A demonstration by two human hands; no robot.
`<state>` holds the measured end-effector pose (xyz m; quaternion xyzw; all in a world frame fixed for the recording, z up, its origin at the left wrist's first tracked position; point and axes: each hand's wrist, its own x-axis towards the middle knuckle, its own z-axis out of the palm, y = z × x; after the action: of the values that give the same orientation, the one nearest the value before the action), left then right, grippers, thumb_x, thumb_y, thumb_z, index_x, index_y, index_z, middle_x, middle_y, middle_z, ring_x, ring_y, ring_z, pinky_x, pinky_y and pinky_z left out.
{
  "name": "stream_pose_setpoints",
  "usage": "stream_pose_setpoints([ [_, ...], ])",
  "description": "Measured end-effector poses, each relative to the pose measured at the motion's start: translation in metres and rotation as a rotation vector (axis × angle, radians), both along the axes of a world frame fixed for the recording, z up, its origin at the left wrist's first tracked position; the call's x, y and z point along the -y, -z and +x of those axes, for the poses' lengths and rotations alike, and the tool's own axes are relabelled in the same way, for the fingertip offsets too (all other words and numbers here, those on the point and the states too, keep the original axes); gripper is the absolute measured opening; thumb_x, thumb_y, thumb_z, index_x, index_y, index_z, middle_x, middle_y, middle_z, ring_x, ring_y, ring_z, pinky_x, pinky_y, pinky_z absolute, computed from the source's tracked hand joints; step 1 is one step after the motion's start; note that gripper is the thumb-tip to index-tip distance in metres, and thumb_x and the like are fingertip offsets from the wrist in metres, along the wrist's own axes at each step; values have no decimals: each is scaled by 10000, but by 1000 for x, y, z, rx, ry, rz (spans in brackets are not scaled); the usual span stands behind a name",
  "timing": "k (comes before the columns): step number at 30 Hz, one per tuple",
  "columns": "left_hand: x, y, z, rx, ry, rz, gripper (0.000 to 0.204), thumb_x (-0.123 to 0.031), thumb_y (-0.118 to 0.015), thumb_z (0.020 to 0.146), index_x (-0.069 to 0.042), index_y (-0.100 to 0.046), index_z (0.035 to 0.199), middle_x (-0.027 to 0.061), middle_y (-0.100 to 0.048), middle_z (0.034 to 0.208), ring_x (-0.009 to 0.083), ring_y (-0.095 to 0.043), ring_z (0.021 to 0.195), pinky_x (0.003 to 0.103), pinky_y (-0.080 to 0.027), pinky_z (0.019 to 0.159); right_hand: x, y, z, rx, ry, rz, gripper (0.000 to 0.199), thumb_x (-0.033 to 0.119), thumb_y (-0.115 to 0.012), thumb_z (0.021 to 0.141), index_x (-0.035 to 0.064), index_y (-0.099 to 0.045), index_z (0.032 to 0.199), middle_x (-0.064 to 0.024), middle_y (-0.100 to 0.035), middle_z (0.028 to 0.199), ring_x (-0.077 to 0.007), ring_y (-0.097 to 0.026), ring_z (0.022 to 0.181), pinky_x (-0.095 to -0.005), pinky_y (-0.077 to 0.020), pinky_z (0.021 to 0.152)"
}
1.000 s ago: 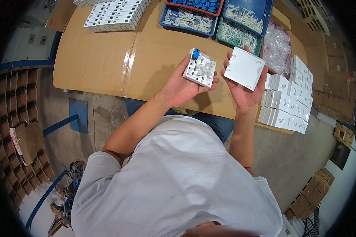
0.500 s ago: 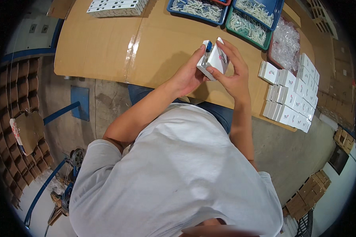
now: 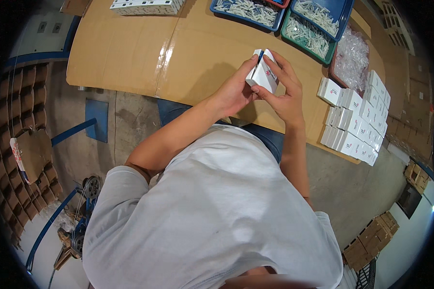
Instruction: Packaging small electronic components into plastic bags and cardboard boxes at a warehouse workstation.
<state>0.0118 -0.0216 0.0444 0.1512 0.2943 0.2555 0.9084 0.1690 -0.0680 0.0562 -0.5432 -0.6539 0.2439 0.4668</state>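
Note:
Both hands hold a small white box (image 3: pixel 265 79) above the cardboard-covered tabletop. Its lid stands slightly ajar, and a bit of blue (image 3: pixel 261 56) shows in the narrow gap at the far end; what it belongs to is hidden. My left hand (image 3: pixel 235 92) grips the box's left side, thumb along the upper edge. On the right side, my right hand (image 3: pixel 287 89) has its fingers over the far edge of the lid and its thumb at the near edge.
Stacked white boxes (image 3: pixel 356 123) stand at the table's right edge. Beyond them lie clear plastic bags (image 3: pixel 351 58) in a reddish tray. Blue (image 3: pixel 245 22) and green (image 3: pixel 301 47) trays hold many small white pieces. A white, dark-squared stack (image 3: pixel 147 6) sits far left.
The box's lid has swung inward, narrowing the gap, so less of the blue piece shows. Both hands have drawn closer together around the box.

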Motion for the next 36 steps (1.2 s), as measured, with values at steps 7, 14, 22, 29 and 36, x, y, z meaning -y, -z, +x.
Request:
stream_pose_setpoints([
  [7,-1,1,-3,2,13,5,495,-568,-488,1043,-200,-518,1374,7,-622,1194,146,-622,1094,333,-521,906,-2,3,-1,-2,-20,7,615,193,-920,703,111,-732,1284,-162,-576,1417,-324,-604,1256,-422,-516,1023],
  [14,1,0,-2,25,-13,-11,517,-561,-492,1045,-198,-508,1413,5,-613,1225,144,-609,1123,342,-511,951,-2,6,-3,-23,-26,-10,617,193,-917,708,125,-729,1292,-164,-571,1424,-332,-593,1273,-432,-511,1035],
  [22,0,3,-2,-9,-8,-27,524,-571,-479,1048,-190,-519,1406,6,-613,1225,136,-607,1127,334,-514,956,-3,14,-3,-30,-34,-43,624,216,-919,707,128,-727,1294,-164,-563,1444,-337,-587,1288,-418,-498,1052],
  [29,-1,6,-5,8,-3,-20,527,-558,-442,1067,-172,-513,1419,24,-612,1254,156,-606,1142,347,-506,970,-2,14,-4,-43,-29,-58,622,209,-926,699,120,-731,1282,-158,-566,1446,-330,-591,1290,-413,-500,1051],
  [36,-4,7,-12,52,44,-20,458,-414,-482,1070,-149,-490,1444,45,-617,1264,186,-605,1153,363,-489,985,-4,17,-1,-9,-15,-40,673,217,-932,675,111,-709,1301,-163,-558,1476,-333,-579,1319,-420,-493,1068],
])
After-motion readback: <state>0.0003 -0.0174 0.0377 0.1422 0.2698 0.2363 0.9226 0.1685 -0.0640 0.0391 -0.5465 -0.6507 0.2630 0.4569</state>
